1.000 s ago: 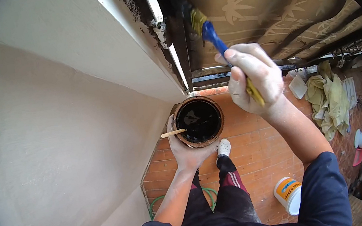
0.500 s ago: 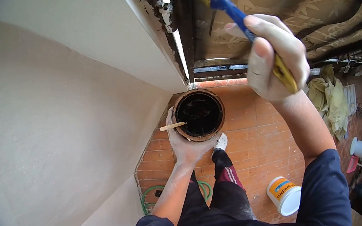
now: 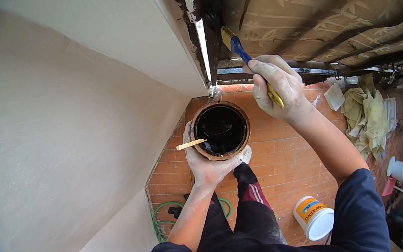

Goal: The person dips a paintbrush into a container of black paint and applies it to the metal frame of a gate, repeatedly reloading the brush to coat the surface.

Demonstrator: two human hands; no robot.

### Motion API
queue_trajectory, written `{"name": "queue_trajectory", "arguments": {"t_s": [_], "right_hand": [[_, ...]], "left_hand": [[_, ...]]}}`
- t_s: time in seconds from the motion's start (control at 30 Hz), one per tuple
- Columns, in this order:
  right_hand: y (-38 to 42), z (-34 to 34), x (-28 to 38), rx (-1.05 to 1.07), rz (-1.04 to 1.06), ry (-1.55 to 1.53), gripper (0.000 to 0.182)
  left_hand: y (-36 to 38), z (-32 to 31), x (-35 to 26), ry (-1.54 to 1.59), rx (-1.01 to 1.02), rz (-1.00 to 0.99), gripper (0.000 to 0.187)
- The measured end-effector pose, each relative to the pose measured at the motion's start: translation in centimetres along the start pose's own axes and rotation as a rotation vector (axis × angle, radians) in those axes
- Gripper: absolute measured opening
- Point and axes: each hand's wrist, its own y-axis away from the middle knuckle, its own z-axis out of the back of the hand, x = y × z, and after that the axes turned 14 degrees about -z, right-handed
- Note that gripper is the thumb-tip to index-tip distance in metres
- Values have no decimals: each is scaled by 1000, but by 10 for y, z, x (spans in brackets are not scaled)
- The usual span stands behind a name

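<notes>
My left hand [image 3: 207,169] is wrapped round the side and underside of a round paint can [image 3: 248,128] with a brown-stained rim. Inside it lies dark, glossy paint [image 3: 220,128], and a pale wooden stick [image 3: 189,144] leans out over the left rim. My right hand [image 3: 279,82], dusted white, grips a paintbrush [image 3: 241,50] with a blue and yellow handle. The yellowish bristles point up and away, right at the dark frame of the gate [image 3: 217,44]. Tan sheeting with a bamboo-leaf pattern [image 3: 292,0] covers the gate panel beside the brush.
A pale wall [image 3: 66,137] rises close on my left. On the orange tiled floor [image 3: 286,160] stand a white paint bucket [image 3: 315,217] and, farther right, crumpled yellowish cloth [image 3: 366,118]. A green hose [image 3: 161,219] lies by my feet near the wall.
My right hand has lowered the paintbrush and moved it left, bringing the bristles down along the gate's dark frame. My left hand still holds the paint can in nearly the same place.
</notes>
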Motion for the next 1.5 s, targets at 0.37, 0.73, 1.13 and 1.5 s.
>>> {"name": "queue_trajectory", "arguments": {"t_s": [0.37,0.73,1.13,1.5], "right_hand": [[-74,18,21,-203,46,-50,15],[-17,-5,-2,-131,119,-81,33],[-47,14,20,-164,23,-114,20],[-31,18,19,-122,6,-102,26]], "left_hand": [[5,-7,1,-62,5,-2,102],[4,-5,-9,-156,39,-138,105],[12,-4,-4,-147,65,-82,109],[11,-2,-7,-172,77,-67,108]]}}
